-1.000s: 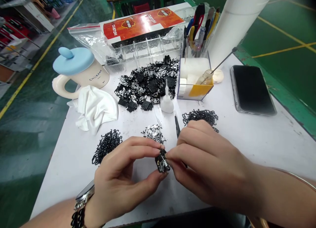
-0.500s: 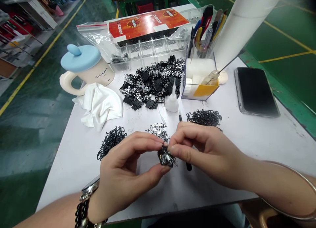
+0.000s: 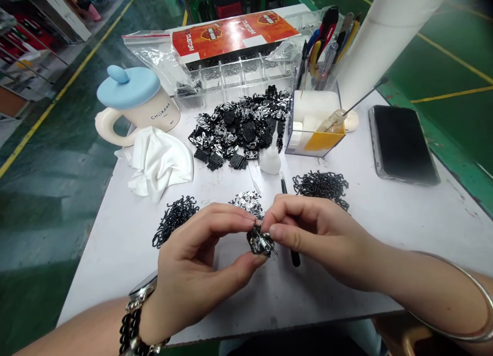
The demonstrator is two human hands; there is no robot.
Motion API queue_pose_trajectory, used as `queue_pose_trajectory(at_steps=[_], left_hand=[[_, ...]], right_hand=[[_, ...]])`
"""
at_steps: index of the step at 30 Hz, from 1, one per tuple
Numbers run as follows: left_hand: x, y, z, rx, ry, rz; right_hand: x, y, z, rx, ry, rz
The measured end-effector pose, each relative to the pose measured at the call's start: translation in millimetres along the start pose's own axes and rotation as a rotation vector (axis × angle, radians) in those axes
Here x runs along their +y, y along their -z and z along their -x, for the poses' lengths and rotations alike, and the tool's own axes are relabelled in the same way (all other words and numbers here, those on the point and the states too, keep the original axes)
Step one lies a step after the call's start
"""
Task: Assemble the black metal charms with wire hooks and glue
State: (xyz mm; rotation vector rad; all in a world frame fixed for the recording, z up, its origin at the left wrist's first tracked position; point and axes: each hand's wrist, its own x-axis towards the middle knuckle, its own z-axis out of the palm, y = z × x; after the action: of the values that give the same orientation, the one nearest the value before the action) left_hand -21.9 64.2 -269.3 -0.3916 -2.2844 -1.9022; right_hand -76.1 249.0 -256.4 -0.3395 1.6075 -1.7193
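Observation:
My left hand (image 3: 192, 274) pinches a small black and silver metal part (image 3: 261, 242) between thumb and forefinger, just above the white table (image 3: 385, 217). My right hand (image 3: 319, 238) meets it from the right, fingertips pressed on the same part. Black tweezers (image 3: 288, 217) lie on the table under my right hand, only their tip and end showing. Around the hands lie a heap of black hooks (image 3: 175, 217), a small silver pile (image 3: 248, 202) and a heap of black links (image 3: 321, 185).
Farther back sit a large pile of black and silver parts (image 3: 241, 127), a small glue bottle (image 3: 270, 158), a white cloth (image 3: 157, 163), a mug with a blue lid (image 3: 134, 107), a clear tool holder (image 3: 316, 119), a compartment box (image 3: 234, 73) and a phone (image 3: 400, 143).
The view has shifted slightly. My right hand has drawn its fingers in to a tighter pinch on the part, uncovering more of the tweezers. The left hand keeps its hold.

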Motion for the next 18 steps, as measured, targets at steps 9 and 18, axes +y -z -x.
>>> queue_pose_trajectory(at_steps=[9, 18], left_hand=[[-0.7, 0.0, 0.7, 0.026, -0.053, -0.058], [-2.0, 0.0, 2.3, 0.028, -0.054, -0.039]], right_hand=[[-0.1, -3.1, -1.4, -0.032, -0.048, -0.229], [0.5, -5.8, 0.8, -0.024, -0.016, -0.247]])
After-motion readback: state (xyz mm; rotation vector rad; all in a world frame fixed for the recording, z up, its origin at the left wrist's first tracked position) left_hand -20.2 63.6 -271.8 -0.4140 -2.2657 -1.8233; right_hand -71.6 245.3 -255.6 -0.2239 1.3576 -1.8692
